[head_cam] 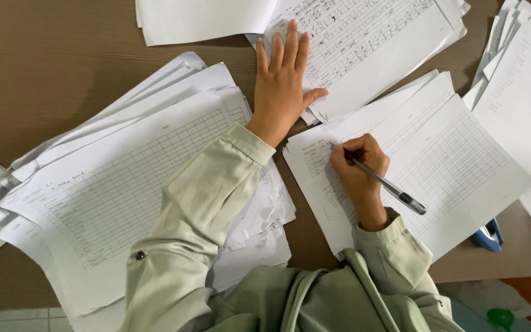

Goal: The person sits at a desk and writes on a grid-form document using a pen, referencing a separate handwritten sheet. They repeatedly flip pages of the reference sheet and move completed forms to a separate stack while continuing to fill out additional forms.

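White ruled forms cover most of the brown table (56,55), and the one in use is the gridded form sheet (444,166) lying right of centre, tilted, on top of a small stack. The right hand (357,169) is curled closed around a clear ballpoint pen (388,184), its tip pressed to the upper left corner of that sheet, where a few handwritten lines seem to begin; the writing is too small to make out. The pen's dark cap end points toward the near right. The left hand (284,80) lies flat and fully open, fingers spread and holding nothing, palm down on the lower edge of a filled-in form (364,37) at the far side. Its pale green sleeve (204,203) crosses a large fanned pile of blank forms (112,184) on the left. More sheets (520,92) overlap at the far right edge. Just beyond the near right corner of the working stack, a small blue object (488,237) peeks out from under the paper.
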